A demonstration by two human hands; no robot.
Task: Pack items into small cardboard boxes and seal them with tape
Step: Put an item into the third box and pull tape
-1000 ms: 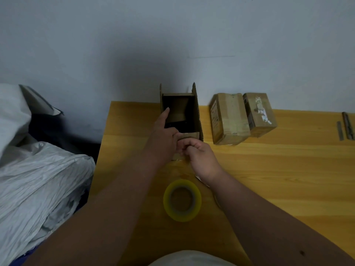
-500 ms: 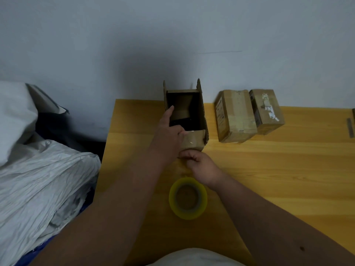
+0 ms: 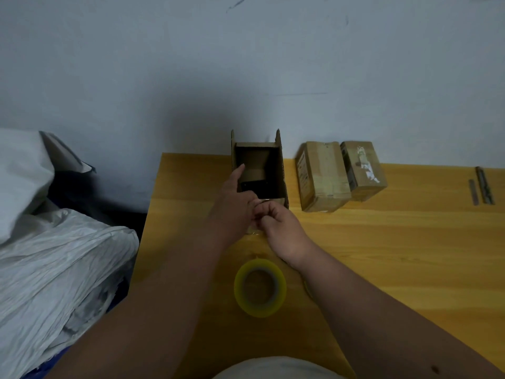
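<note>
I see a yellow wooden table (image 3: 396,255) against a pale grey-blue wall (image 3: 164,64). Crumpled white plastic sacks (image 3: 54,255) sit left of it. Two thin dark metal strips (image 3: 482,188) lie at its far right edge.

The worktop (image 3: 382,255) is honey-yellow wood with darker streaked grain. At its 12 o'clock edge the open box (image 3: 282,170) is plain brown cardboard, dark inside. At 1 o'clock two sealed boxes are the same brown: the nearer sealed box (image 3: 322,173) carries glossy clear tape bands, the far sealed box (image 3: 363,170) a torn white label. The tape roll (image 3: 259,287) at 6 o'clock is translucent yellow-green. The wall (image 3: 164,64) is pale blue-grey; the crumpled sheet (image 3: 54,255) at 9 o'clock is white-grey
</note>
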